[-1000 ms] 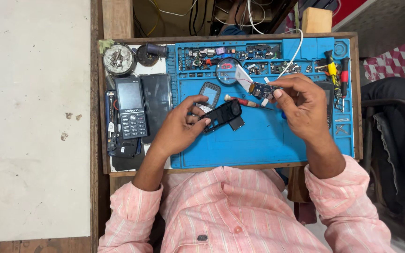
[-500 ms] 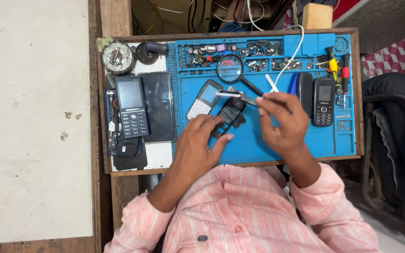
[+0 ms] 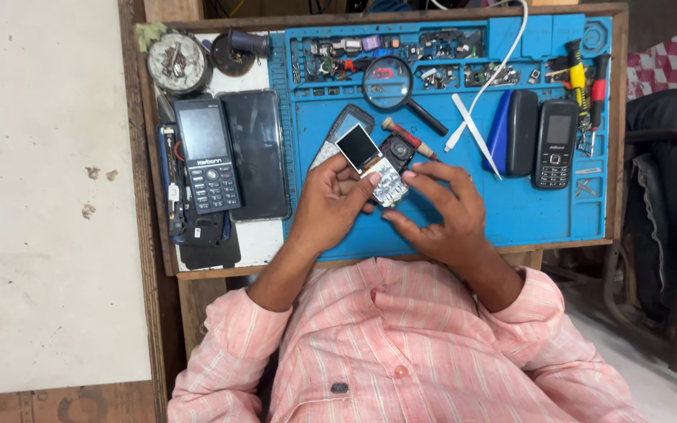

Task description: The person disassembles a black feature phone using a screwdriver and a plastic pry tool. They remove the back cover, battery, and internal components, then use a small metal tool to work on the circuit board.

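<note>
Head view: a stripped phone board (image 3: 374,166) with a small screen and a bare keypad is being held over the blue work mat (image 3: 464,211) between both hands. It is being pinched along its near-left edge by the thumb and fingers of the left hand (image 3: 331,202), while the right hand (image 3: 436,211) is being kept with its fingers spread and curved, the fingertips touching the board's right side. Just beyond the left hand, a grey phone cover (image 3: 338,133) is lying on the mat, and a dark phone back (image 3: 397,149) is showing directly behind the board. Beyond the right hand, a red-handled screwdriver (image 3: 405,137) and a magnifying glass (image 3: 389,84) are lying close together. To the left of the left hand, a black keypad phone (image 3: 205,153) and a dark smartphone (image 3: 256,153) are resting side by side. Well to the right of the right hand, another small keypad phone (image 3: 554,143) is lying beside a black cover (image 3: 520,131).
</note>
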